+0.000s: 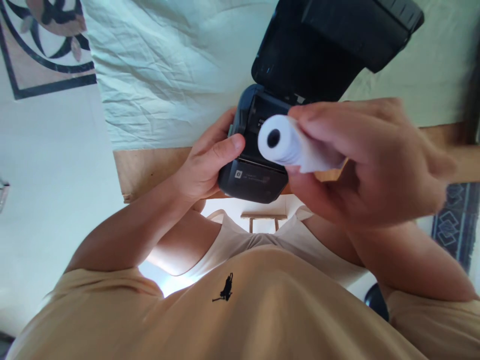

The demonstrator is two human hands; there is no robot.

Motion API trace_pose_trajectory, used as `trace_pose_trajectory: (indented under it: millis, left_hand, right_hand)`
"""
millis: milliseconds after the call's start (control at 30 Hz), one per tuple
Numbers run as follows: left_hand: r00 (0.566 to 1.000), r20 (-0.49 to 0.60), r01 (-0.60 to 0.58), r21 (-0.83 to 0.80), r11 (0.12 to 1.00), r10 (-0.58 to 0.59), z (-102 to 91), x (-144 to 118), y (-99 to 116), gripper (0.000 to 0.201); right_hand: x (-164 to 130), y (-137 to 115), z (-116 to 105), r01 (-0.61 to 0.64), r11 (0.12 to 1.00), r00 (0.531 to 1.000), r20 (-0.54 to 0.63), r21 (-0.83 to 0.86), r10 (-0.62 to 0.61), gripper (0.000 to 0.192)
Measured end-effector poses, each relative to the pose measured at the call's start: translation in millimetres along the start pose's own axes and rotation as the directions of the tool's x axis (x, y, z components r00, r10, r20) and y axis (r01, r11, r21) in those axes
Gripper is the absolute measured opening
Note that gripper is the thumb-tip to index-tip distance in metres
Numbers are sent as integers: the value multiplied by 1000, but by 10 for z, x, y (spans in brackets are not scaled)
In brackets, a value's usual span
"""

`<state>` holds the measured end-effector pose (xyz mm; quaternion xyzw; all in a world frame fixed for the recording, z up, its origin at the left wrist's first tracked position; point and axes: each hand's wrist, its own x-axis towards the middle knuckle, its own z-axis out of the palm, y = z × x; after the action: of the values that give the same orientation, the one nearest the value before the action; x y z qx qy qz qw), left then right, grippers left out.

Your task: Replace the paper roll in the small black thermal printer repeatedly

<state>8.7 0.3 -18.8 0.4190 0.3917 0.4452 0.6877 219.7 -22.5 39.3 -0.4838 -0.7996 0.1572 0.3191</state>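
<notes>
My left hand (210,160) grips the near left side of a dark portable receipt printer (258,180), its thumb lying over the edge of the paper bay. The printer's large black lid (311,55) is swung open towards the far right. Between the thumb and fingers of my right hand (382,155) is a small white paper roll (285,142), its dark hollow core facing left. The roll is over the right part of the open bay and hides some of it. Whether the roll touches the printer, I cannot tell.
A pale green cloth (161,75) covers the wooden table, whose bare front edge (157,170) shows near my lap. Patterned floor tile (48,45) lies at the far left. A dark patterned rug (455,220) is at the right.
</notes>
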Motion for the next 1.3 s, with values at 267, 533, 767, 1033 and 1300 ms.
trace_pose_trajectory:
  millis: [267,533,767,1033,1300]
  left_hand:
    - [996,18,84,-30,996,-84,175,-45,173,54]
    - [996,-23,87,-157,984,-91,249,-73,234,38]
    - [995,-37,89,-103,991,-93,221,-68,219,39]
    - [996,63,77,-126,989,-70,181,-68,230,32]
    - [996,76,-39,-195,980,54,157,-29,141,35]
  right_hand:
    - [98,42,59,44,963,994,-87,-266,-69,17]
    - [135,-2,149,106,962,973,-175,-250,-152,8]
    - [129,-1,169,168,942,970,-123,-292,-211,16]
    - [138,31,171,256,924,915,-238,-283,-326,8]
    - [97,-26,160,368,907,877,-248,-204,-412,12]
